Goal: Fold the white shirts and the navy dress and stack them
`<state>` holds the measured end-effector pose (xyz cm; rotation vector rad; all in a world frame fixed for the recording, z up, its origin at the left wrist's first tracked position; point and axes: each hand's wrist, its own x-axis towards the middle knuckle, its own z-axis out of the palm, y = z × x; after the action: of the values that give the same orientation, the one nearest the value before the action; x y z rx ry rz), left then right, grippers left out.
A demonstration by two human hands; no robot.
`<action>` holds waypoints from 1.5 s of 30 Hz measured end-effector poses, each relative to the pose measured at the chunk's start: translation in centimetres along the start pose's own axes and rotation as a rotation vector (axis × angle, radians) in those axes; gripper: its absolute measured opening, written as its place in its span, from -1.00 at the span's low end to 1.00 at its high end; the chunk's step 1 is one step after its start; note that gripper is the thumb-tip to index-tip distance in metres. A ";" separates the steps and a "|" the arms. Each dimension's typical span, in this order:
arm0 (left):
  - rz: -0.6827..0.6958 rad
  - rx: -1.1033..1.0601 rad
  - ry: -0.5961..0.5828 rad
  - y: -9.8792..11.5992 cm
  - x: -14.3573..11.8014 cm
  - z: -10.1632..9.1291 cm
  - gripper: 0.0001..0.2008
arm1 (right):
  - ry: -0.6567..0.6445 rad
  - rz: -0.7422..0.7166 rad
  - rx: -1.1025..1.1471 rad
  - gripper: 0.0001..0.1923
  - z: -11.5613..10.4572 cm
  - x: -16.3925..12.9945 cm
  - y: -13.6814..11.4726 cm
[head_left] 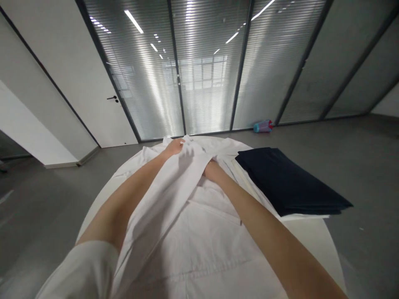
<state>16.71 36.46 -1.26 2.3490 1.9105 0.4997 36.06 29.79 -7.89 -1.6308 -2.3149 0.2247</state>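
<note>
A white coat [199, 236] with a pocket edge and stitched seams lies spread over a round white table [311, 236]. At its far end my left hand [175, 146] is closed on the cloth, with the fingertips partly covered by folds. The front edge of the coat is lifted there and slants down toward me as a loose flap. My right hand [212, 170] reaches in beside this flap, a little nearer and to the right. Its fingers are hidden under the white fabric, so their grip does not show.
Folded dark navy cloth [289, 182] is stacked on the table's right side, over some white material. Beyond the table stand glass partitions with blinds [205, 83] and a white door [93, 83]. A blue and pink container [262, 126] rests on the floor by the glass.
</note>
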 end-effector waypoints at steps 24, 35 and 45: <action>0.004 0.331 0.035 5.8 8.2 9.7 -0.64 | 0.277 0.597 0.186 -0.61 -0.3 0.5 5.0; 0.197 0.149 0.019 4.8 5.0 9.8 -0.52 | 0.355 0.324 -0.065 -0.53 0.0 0.4 4.2; 0.294 0.088 -0.214 3.7 3.8 11.4 -0.41 | 0.002 0.195 -0.118 -0.29 2.5 0.5 4.2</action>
<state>24.20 40.93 -10.31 2.6314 1.5365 0.1727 38.86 31.80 -11.39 -1.9154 -2.2046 0.1306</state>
